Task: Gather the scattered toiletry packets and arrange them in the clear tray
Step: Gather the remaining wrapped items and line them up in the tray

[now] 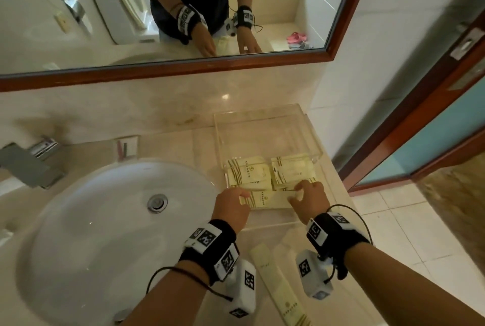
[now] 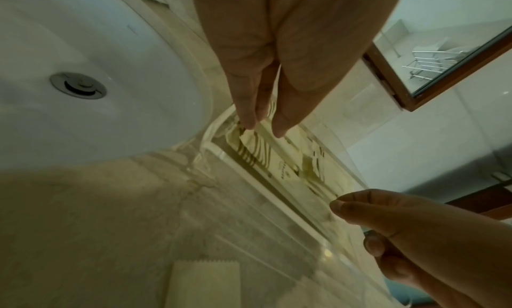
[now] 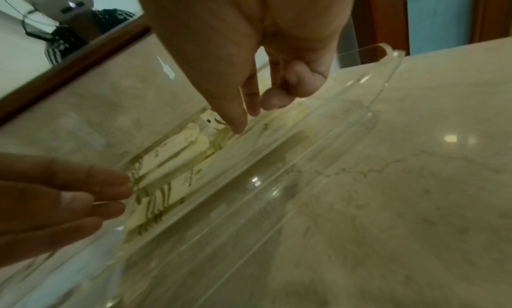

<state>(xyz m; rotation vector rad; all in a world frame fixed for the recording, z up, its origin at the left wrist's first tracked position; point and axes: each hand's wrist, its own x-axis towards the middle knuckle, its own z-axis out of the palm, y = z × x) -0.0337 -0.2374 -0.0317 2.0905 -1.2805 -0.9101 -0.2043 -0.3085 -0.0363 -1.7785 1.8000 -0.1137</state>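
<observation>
A clear tray stands on the marble counter to the right of the sink. Two cream packets with gold stripes lie in it, one on the left and one on the right. A longer packet lies crosswise in front of them, also inside the tray. My left hand touches that packet's left end with straight fingers. My right hand presses its right end with one straight digit, the other fingers loosely curled. Another long packet lies on the counter between my wrists.
The white basin with its drain fills the left, with the chrome faucet at its far left. A wood-framed mirror hangs above the backsplash. The counter ends just right of the tray, with tiled floor and a door frame beyond.
</observation>
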